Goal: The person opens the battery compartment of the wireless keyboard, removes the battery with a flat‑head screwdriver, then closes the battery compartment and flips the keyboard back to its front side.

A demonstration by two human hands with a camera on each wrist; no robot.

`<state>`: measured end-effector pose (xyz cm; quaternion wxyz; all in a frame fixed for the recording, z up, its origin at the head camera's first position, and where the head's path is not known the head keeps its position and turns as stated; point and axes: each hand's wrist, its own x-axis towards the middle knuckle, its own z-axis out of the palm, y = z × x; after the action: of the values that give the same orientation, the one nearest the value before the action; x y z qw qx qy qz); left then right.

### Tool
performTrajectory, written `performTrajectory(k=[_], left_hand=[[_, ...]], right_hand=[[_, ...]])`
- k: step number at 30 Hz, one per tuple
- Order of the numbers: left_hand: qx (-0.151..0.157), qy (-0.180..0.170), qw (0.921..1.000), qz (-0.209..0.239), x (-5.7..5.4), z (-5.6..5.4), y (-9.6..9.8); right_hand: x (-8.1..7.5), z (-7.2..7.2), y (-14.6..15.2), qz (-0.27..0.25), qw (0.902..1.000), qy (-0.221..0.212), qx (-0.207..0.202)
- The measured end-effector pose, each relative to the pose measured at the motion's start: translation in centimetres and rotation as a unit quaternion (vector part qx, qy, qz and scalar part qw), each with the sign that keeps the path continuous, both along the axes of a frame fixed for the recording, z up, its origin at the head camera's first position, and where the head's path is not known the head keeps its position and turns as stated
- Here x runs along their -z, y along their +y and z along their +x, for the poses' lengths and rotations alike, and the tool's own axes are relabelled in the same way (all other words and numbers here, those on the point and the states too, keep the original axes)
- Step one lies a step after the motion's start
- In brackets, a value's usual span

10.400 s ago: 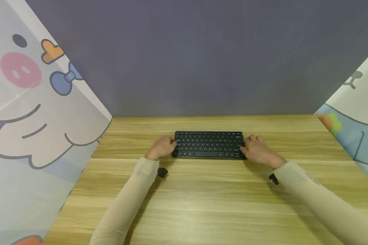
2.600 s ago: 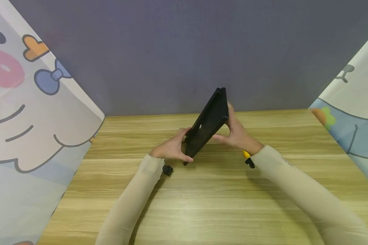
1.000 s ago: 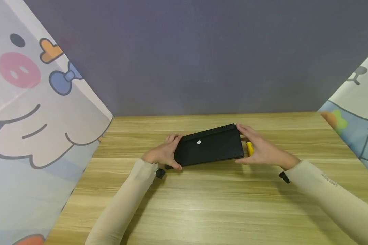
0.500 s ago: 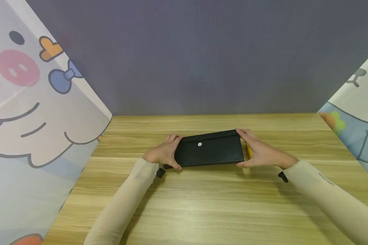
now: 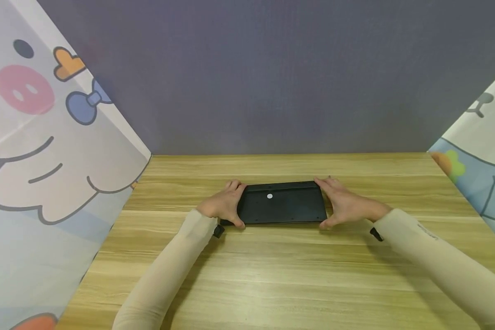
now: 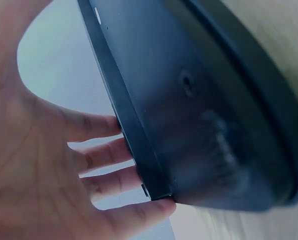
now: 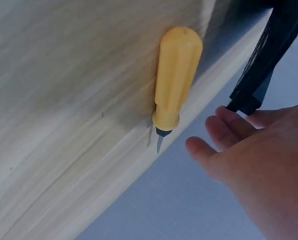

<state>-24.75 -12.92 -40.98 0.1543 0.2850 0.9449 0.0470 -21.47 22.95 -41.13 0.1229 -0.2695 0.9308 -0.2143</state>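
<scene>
A black keyboard [image 5: 282, 206] is turned over, its plain underside with a round white sticker [image 5: 270, 196] facing the head camera. My left hand [image 5: 224, 205] grips its left end, thumb on the near edge and fingers over the far edge. At the opposite end, my right hand [image 5: 346, 206] holds the corners between thumb and fingers. The left wrist view shows the left fingertips against the raised strip of the keyboard [image 6: 144, 165]. Beside the right hand, a yellow-handled tool [image 7: 178, 75] with a short metal tip lies on the table; the head view hides it. The keys face away, out of sight.
The wood-grain table [image 5: 264, 275] ends at a grey-blue upright panel [image 5: 272, 82] behind the keyboard. Cartoon-printed sheets stand at the left [image 5: 74, 151] and right [image 5: 482, 151]. Dark wrist straps [image 5: 217, 230] show at the sleeve cuffs.
The keyboard has gone from lying keys-up, through being raised on end, to underside-up. Over the last second its right end has come down, making it nearly level. Both hands still hold it.
</scene>
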Motion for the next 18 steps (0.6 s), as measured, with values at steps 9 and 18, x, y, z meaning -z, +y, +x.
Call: performTrajectory(k=[9, 18], left_hand=[[0.008, 0.015, 0.9997, -0.015, 0.1, 0.0, 0.3], [-0.003, 0.011, 0.9998, -0.018, 0.2, -0.5, 0.1]], right_hand=[[1.1, -0.4, -0.3, 0.018, 0.9998, 0.005, -0.005], [1.8, -1.0, -0.6, 0.03, 0.9987, 0.039, -0.012]])
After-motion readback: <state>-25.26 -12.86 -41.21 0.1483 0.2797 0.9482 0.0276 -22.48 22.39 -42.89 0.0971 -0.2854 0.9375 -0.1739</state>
